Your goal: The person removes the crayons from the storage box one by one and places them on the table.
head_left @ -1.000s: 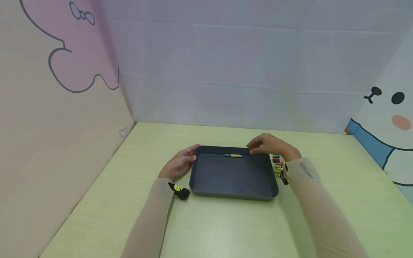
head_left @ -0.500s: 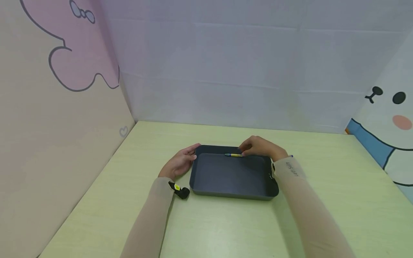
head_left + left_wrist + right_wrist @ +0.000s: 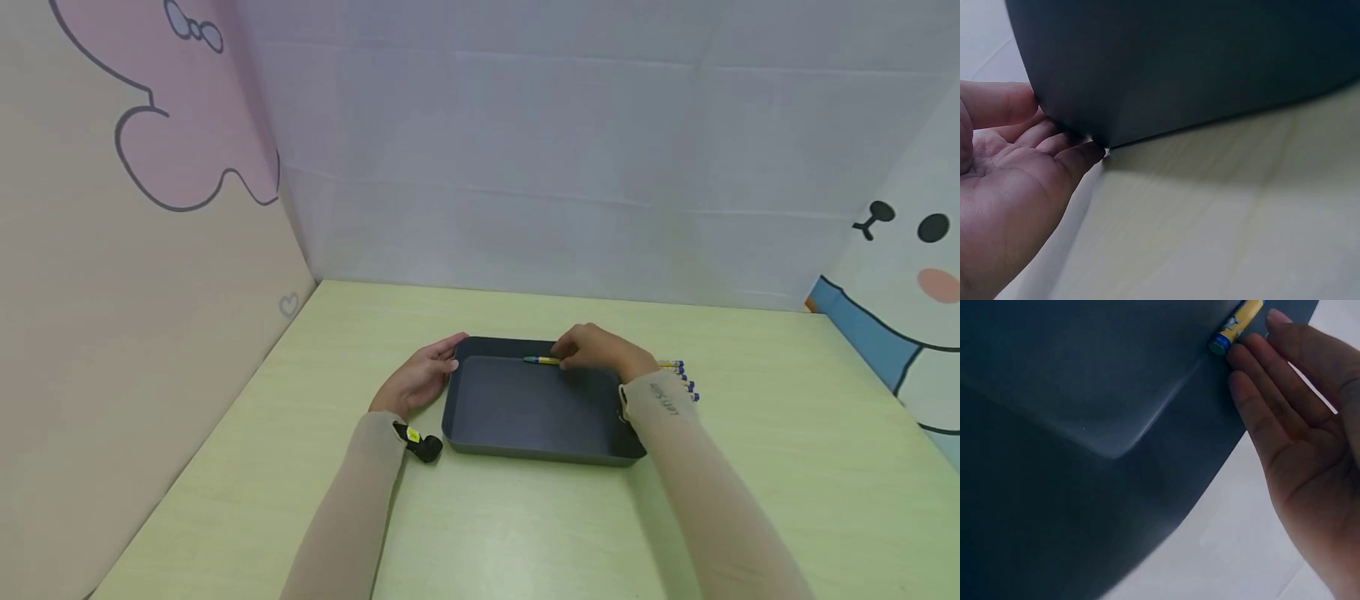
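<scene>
A dark grey rectangular tray (image 3: 517,408) lies on the table. My left hand (image 3: 416,381) grips its left side near the far corner, thumb over the rim and fingers against the outside. In the left wrist view, the fingertips (image 3: 1094,150) sit at the tray's lower edge. One yellow crayon (image 3: 538,361) with blue bands and a green end lies along the tray's far wall. My right hand (image 3: 594,348) reaches over that wall at the crayon's right part. The right wrist view shows its fingers (image 3: 1266,419) nearly straight, tips beside the crayon (image 3: 1239,322), not wrapped around it.
Several more crayons (image 3: 686,385) lie in a column on the table right of the tray, partly hidden by the right forearm. A white sheet (image 3: 480,167) hangs behind the table (image 3: 510,525), and cartoon-printed panels (image 3: 180,250) stand at both sides.
My right hand has moved left and slightly nearer along the tray's far side, now overlapping the crayon's right part. The left hand and tray have stayed in place.
</scene>
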### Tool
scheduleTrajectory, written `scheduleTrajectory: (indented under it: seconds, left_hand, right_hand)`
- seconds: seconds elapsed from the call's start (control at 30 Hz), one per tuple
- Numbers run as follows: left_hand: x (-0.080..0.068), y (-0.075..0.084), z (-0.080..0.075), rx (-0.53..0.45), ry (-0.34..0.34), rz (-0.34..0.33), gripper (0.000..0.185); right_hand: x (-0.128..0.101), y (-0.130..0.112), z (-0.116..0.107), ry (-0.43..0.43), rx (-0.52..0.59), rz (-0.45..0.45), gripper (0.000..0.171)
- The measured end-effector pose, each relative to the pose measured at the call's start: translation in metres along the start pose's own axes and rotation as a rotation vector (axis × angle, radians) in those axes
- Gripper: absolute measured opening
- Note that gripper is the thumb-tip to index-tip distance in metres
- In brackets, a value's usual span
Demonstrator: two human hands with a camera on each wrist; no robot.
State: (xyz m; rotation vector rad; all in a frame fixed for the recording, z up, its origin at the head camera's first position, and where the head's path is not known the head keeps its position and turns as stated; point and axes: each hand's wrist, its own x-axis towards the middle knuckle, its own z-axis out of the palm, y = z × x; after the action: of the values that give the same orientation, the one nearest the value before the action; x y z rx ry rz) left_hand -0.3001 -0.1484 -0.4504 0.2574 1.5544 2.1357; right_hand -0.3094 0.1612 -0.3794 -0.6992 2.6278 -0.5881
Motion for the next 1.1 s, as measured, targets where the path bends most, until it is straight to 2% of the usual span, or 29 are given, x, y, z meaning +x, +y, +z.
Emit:
scheduleTrajectory:
  seconds: [0.37, 0.6, 1.1]
  left_hand:
    - [0.001, -0.002, 0.000, -0.004, -0.008, 0.001, 0.063]
    - [0.002, -0.002, -0.001, 0.003, 0.007, 0.000, 0.062]
    - [0.002, -0.002, -0.002, 0.014, -0.002, 0.004, 0.062]
  right_hand:
    - [0.003, -0.003, 0.011, 0.004, -0.059, 0.020, 0.030]
    - [0.003, -0.005, 0.015, 0.018, -0.115, -0.023, 0.026]
    - [0.002, -0.001, 0.019, 0.045, -0.079, -0.099, 0.024]
